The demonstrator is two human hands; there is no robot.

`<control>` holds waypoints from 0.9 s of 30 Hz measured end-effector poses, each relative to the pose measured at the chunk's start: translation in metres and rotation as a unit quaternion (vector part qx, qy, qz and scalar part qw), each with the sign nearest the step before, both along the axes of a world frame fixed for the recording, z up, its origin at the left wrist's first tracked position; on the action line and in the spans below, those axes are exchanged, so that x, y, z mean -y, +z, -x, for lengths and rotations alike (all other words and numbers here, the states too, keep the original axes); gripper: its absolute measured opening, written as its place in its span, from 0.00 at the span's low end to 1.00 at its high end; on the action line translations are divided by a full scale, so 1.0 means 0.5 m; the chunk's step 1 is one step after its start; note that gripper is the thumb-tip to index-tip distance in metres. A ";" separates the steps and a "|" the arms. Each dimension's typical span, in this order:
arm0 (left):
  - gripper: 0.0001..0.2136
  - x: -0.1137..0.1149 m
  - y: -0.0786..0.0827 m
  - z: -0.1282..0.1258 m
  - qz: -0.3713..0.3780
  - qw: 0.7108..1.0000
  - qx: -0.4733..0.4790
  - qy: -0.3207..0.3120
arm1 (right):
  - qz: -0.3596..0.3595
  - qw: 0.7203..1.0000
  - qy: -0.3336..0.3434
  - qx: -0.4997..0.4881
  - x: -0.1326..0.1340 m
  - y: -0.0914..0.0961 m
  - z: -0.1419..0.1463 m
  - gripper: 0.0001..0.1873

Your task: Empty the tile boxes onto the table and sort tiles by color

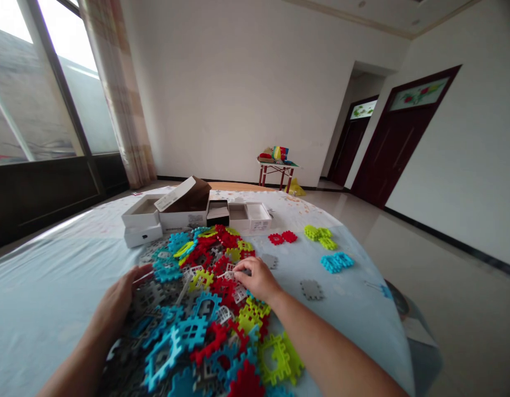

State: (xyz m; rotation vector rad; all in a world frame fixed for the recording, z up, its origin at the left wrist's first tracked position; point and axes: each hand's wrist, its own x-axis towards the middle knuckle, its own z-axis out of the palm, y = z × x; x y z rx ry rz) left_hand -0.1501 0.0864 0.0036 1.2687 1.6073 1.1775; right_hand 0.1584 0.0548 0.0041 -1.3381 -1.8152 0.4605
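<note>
A heap of interlocking plastic building pieces in blue, red, lime green, grey and white spreads over the table in front of me. My left hand [121, 292] lies along the heap's left edge, fingers stretched out beside the blue pieces [167, 270] and above dark grey ones [149, 298]. Over the heap's right side, my right hand [258, 279] has its thumb and fingertips pinched on a small white lattice piece [229, 274]. Red pieces [224, 289] lie just below those fingertips. Larger blue window-frame pieces [192, 332] and lime-green pieces [274, 358] are nearer me.
White boxes [143, 237] and a small black-edged box [217, 214] stand behind the heap. To the right lie two red pieces [282, 237], lime-green pieces [321, 235], blue pieces [337, 262] and a grey piece [311, 290]. A stool [420, 331] stands beyond the table's right edge.
</note>
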 end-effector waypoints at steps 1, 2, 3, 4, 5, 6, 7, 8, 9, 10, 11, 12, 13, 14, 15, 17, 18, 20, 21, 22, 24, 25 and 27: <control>0.28 0.000 0.000 0.003 0.011 1.000 0.016 -0.002 | 0.000 1.000 -0.005 -0.008 0.000 0.001 -0.001 0.05; 0.28 -0.001 0.000 0.005 0.024 0.999 0.037 -0.005 | 0.005 1.000 -0.010 -0.020 0.001 0.001 -0.001 0.06; 0.28 -0.002 0.000 0.007 0.036 0.998 0.057 -0.008 | 0.014 0.999 -0.012 -0.036 0.001 0.001 -0.002 0.06; 0.27 -0.002 0.001 0.009 0.044 0.997 0.070 -0.006 | 0.026 0.998 -0.011 -0.056 0.001 0.000 -0.003 0.07; 0.27 -0.001 0.002 0.009 0.051 0.996 0.077 -0.003 | 0.039 0.996 -0.007 -0.077 0.001 -0.001 -0.004 0.08; 0.26 0.000 0.005 0.008 0.053 0.996 0.077 0.002 | 0.050 0.994 -0.003 -0.094 0.002 -0.002 -0.005 0.09; 0.25 0.002 0.008 0.007 0.054 0.996 0.070 0.007 | 0.058 0.993 0.000 -0.106 0.003 -0.003 -0.006 0.10; 0.24 0.004 0.012 0.004 0.054 0.997 0.061 0.011 | 0.062 0.992 0.001 -0.111 0.004 -0.003 -0.008 0.10; 0.23 0.007 0.016 0.001 0.053 0.997 0.052 0.016 | 0.062 0.992 -0.001 -0.110 0.006 -0.003 -0.009 0.11; 0.23 0.009 0.019 -0.002 0.052 0.997 0.044 0.020 | 0.059 0.993 -0.003 -0.100 0.009 -0.003 -0.011 0.11; 0.23 0.011 0.022 -0.004 0.054 0.998 0.038 0.023 | 0.051 0.995 -0.005 -0.083 0.012 -0.002 -0.013 0.10; 0.23 0.012 0.025 -0.006 0.058 0.997 0.034 0.026 | 0.038 0.998 -0.008 -0.058 0.015 -0.001 -0.015 0.10; 0.23 0.013 0.026 -0.006 0.063 0.997 0.031 0.026 | 0.021 0.999 -0.011 -0.030 0.018 0.001 -0.017 0.09; 0.23 0.012 0.027 -0.006 0.068 0.997 0.029 0.026 | 0.002 1.000 -0.015 -0.003 0.020 0.003 -0.021 0.08; 0.23 0.011 0.027 -0.006 0.071 0.997 0.024 0.026 | -0.015 1.000 -0.020 0.017 0.023 0.006 -0.025 0.07; 0.23 0.006 0.026 -0.004 0.074 0.997 0.007 0.028 | -0.030 0.999 -0.033 0.022 0.024 0.014 -0.037 0.07; 0.23 0.004 0.026 -0.003 0.074 0.997 -0.005 0.031 | -0.027 0.999 -0.037 0.009 0.023 0.019 -0.046 0.07; 0.22 0.001 0.026 -0.003 0.074 0.996 -0.026 0.039 | -0.011 0.998 -0.046 -0.027 0.017 0.027 -0.070 0.08; 0.21 0.001 0.026 -0.004 0.070 0.996 -0.031 0.041 | -0.002 0.997 -0.056 -0.045 0.012 0.029 -0.083 0.09; 0.20 0.001 0.027 -0.005 0.063 0.997 -0.033 0.043 | 0.006 0.996 -0.071 -0.057 0.005 0.030 -0.098 0.10; 0.19 0.003 0.029 -0.008 0.047 0.997 -0.036 0.047 | 0.020 0.991 -0.115 -0.064 -0.013 0.024 -0.124 0.09; 0.19 0.004 0.030 -0.009 0.043 0.997 -0.040 0.048 | 0.026 0.988 -0.136 -0.061 -0.023 0.018 -0.134 0.09; 0.20 0.007 0.033 -0.010 0.045 0.997 -0.049 0.049 | 0.039 0.985 -0.160 -0.057 -0.044 0.003 -0.146 0.09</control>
